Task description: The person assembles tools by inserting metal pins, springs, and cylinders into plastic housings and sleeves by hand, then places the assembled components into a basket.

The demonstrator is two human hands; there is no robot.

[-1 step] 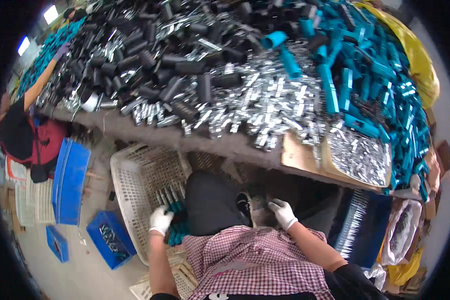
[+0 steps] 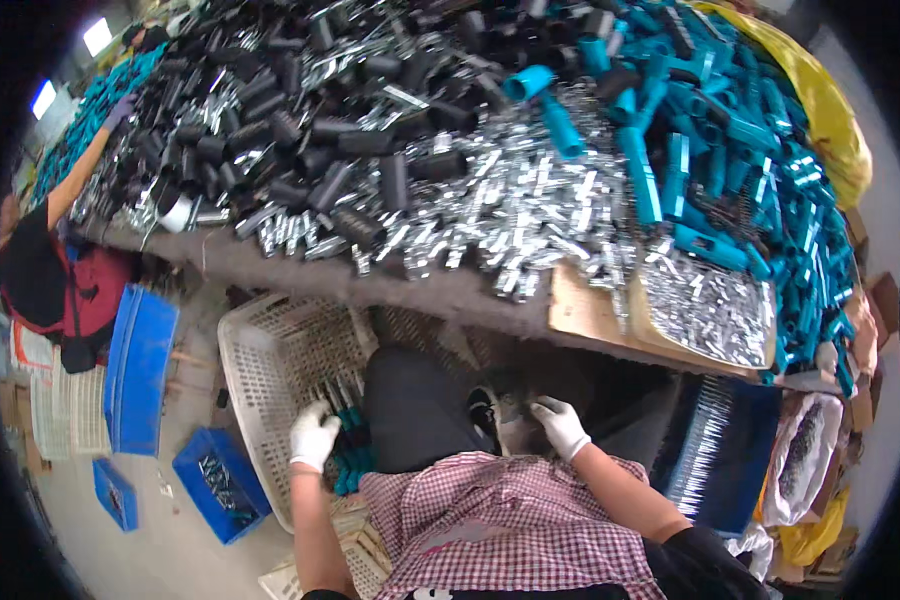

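Observation:
My left hand (image 2: pixel 314 436), in a white glove, is over the right side of a white perforated crate (image 2: pixel 247 366), its thumb apart from the fingers and nothing visible in it. Right beside it lie several teal-handled tools (image 2: pixel 353 441) with slim metal shafts, partly hidden by the hand and my leg. My right hand (image 2: pixel 562 427), gloved too, hovers to the right of my dark trouser leg (image 2: pixel 420 410). Its fingers reach out loosely to the left, and I see nothing in them.
Ahead, a worktable (image 2: pixel 370 285) bears heaps of black tubes (image 2: pixel 395 182), shiny metal parts (image 2: pixel 530 215) and teal handles (image 2: pixel 642 178). A blue bin (image 2: pixel 760 470) with rows of metal pieces is at right. Blue bins (image 2: pixel 142 370) and a co-worker (image 2: pixel 45 275) are at left.
My left hand has shifted slightly left and up, away from the teal handles. The right hand has edged slightly left. The whole view has shifted a little.

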